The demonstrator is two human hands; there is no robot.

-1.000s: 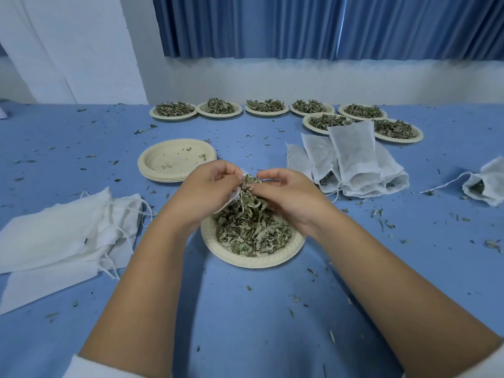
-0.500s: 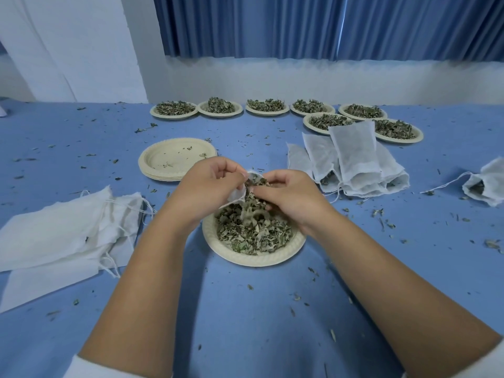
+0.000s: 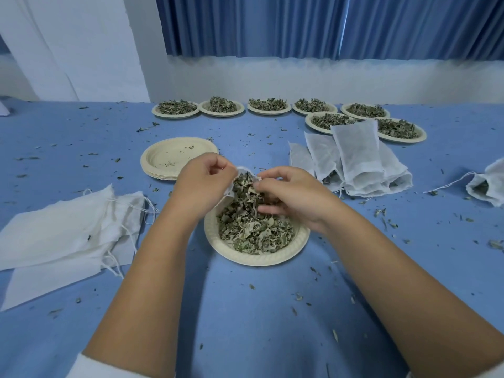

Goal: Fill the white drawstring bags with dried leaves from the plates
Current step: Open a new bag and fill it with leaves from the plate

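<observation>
A paper plate heaped with dried leaves sits in front of me on the blue table. Over its far edge both hands hold a small white drawstring bag by its mouth, which is open and stuffed with leaves. My left hand pinches the left side of the rim. My right hand pinches the right side, its lower fingers touching the leaves. Most of the bag is hidden behind my hands.
A pile of empty white bags lies at the left. Filled bags are stacked at the right, another bag at the far right. A stack of empty plates stands behind my left hand. Several leaf plates line the back. Leaf crumbs litter the cloth.
The bag's mouth has risen slightly and holds more leaves. My right hand's fingers have dipped lower into the leaf pile. The plate stays put.
</observation>
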